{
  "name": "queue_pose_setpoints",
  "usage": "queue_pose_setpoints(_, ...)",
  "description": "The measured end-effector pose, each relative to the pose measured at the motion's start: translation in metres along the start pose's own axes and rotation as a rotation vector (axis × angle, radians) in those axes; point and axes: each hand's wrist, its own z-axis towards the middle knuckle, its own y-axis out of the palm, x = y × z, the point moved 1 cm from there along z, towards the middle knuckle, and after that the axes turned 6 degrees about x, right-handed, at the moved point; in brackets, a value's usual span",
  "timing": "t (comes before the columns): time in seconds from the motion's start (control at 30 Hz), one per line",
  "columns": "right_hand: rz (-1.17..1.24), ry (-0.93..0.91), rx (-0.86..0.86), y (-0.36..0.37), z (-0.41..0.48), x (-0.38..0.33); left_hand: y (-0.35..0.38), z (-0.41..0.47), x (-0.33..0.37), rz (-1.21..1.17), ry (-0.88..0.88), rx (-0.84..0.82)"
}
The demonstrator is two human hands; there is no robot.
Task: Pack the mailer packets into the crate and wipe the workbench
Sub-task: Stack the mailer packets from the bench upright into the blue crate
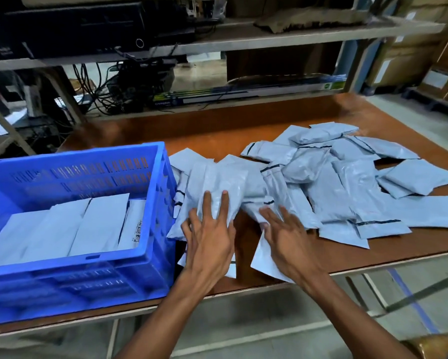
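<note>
A blue plastic crate (154, 229) stands at the left of the brown workbench (409, 244), with several grey mailer packets (98, 224) lined up inside it. A loose pile of grey mailer packets (334, 182) spreads over the bench to the crate's right. My left hand (208, 234) lies flat with spread fingers on a packet (217, 182) just right of the crate. My right hand (286, 237) rests with straight fingers on a neighbouring packet (263, 255) near the front edge.
Behind the bench runs a metal shelf rack (243, 37) with black equipment, tangled cables (119, 92) and a long flat box. Cardboard boxes (409, 55) stand at the far right. The bench's front edge (373, 265) is close to my forearms.
</note>
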Motion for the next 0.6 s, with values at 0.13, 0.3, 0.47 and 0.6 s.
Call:
queue_pose_setpoints(0.13, 0.296, -0.019, 0.325, -0.064, 0.022, -0.044, -0.098, 0.001, 0.021, -0.144, 0.053, 0.232)
queue_pose_setpoints(0.3, 0.482, -0.187, 0.385, -0.105, 0.063, -0.128, -0.194, 0.016, -0.033, -0.099, -0.008, 0.464)
queue_pose_setpoints(0.47, 0.341, -0.388, 0.119, -0.069, 0.109, -0.233, -0.193, 0.040, -0.161, 0.133, -0.217, 0.273)
queue_pose_setpoints(0.6, 0.065, -0.513, -0.035, -0.003, 0.141, -0.298, -0.158, 0.045, -0.249, 0.219, -0.378, 0.013)
